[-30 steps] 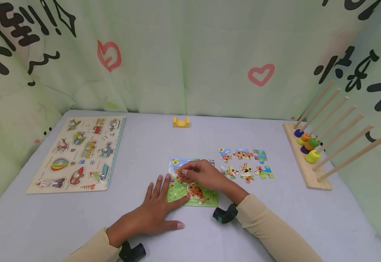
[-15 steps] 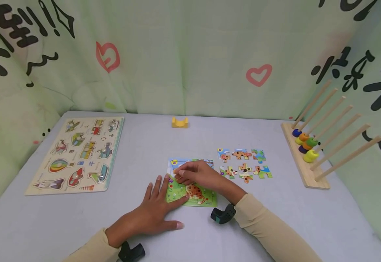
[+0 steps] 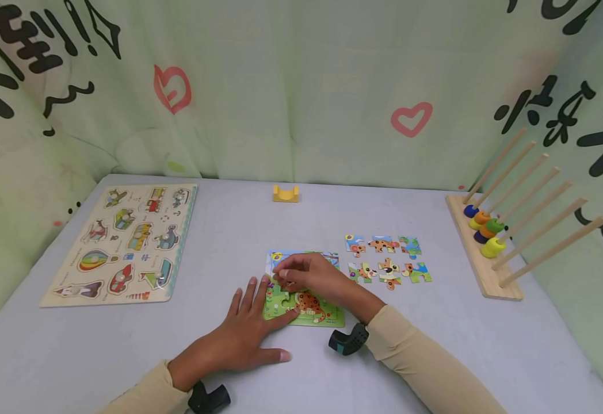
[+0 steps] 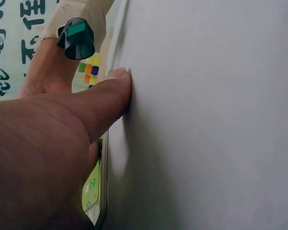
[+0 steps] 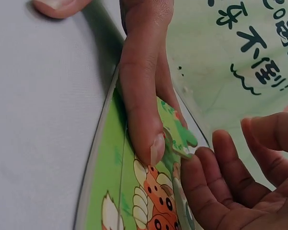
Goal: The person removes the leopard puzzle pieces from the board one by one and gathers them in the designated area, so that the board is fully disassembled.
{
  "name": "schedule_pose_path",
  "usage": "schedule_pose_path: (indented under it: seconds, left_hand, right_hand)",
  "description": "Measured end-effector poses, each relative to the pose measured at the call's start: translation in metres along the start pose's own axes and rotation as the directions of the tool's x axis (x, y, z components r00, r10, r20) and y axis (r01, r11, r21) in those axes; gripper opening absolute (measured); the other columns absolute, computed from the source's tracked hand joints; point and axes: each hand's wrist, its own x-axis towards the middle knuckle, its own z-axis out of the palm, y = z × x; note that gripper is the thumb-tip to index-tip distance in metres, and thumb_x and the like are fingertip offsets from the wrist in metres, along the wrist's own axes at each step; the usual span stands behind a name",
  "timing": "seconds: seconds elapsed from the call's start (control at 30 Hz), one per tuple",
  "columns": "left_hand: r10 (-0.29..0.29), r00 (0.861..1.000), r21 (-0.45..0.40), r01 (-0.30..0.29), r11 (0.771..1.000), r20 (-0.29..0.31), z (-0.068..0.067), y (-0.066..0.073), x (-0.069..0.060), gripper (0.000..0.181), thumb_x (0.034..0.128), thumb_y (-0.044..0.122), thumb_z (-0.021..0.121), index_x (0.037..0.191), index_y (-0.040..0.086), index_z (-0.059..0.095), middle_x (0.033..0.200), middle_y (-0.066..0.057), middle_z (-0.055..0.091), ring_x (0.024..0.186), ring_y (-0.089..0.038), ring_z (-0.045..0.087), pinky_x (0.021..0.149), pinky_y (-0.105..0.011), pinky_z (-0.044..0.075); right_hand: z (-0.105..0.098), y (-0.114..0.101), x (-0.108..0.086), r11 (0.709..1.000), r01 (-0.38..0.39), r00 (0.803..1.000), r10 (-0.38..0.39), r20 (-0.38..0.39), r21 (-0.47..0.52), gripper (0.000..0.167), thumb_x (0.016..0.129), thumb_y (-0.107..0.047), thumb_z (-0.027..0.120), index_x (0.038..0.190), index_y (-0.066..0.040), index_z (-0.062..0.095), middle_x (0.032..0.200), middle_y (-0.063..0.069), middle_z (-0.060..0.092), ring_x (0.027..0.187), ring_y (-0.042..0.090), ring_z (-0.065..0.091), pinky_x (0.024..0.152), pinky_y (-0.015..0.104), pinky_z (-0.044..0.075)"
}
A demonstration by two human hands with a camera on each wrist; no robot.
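A square jigsaw puzzle board (image 3: 301, 310) with a cartoon spotted animal on green lies at the table's middle. My left hand (image 3: 244, 330) is spread flat, with fingertips resting on the board's lower left and the thumb on the table. My right hand (image 3: 309, 276) hovers over the board's left side, fingers bent down to it. In the right wrist view, its fingers (image 5: 221, 167) are close to a green puzzle piece (image 5: 175, 124) whose thick edge shows beside the left index finger. The fingers hide whether they pinch a piece.
Several loose puzzle pieces (image 3: 388, 270) lie in two rows right of the board. A wooden peg stand (image 3: 480, 259) with coloured beads stands at the right. A large picture puzzle board (image 3: 125, 244) lies at the left. A yellow block (image 3: 285, 194) sits near the back edge.
My right hand has shifted slightly left and away from me over the board. A notch in the green part of the puzzle shows below its fingertips now. The left hand stays put.
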Motion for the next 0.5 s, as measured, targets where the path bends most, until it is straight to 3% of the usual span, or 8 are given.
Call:
schedule_pose_path:
  seconds: [0.2, 0.5]
  left_hand:
    - [-0.01, 1.0, -0.004, 0.01, 1.0, 0.0, -0.001, 0.0004, 0.0, 0.07, 0.087, 0.061, 0.06, 0.148, 0.033, 0.042, 0.159, -0.024, -0.007, 0.142, -0.046, -0.014, 0.108, -0.066, -0.002]
    - [-0.005, 1.0, 0.007, 0.005, 1.0, -0.004, -0.0012, 0.0005, -0.0007, 0.07, 0.0877, 0.061, 0.06, 0.149, 0.033, 0.041, 0.159, -0.024, -0.006, 0.142, -0.046, -0.012, 0.108, -0.066, -0.001]
  right_hand:
    - [0.0009, 0.0009, 0.003, 1.0, -0.011, 1.0, 0.011, -0.003, 0.003, 0.022, 0.094, -0.007, 0.063, 0.115, 0.001, 0.065, 0.111, 0.012, 0.066, 0.1, 0.023, 0.063, 0.086, 0.035, 0.052]
    - [0.0002, 0.0015, 0.0037, 0.997, -0.004, 1.0, 0.006, 0.02, -0.074, 0.022, 0.09, -0.004, 0.065, 0.112, 0.001, 0.066, 0.099, 0.008, 0.068, 0.094, 0.018, 0.064, 0.083, 0.03, 0.051]
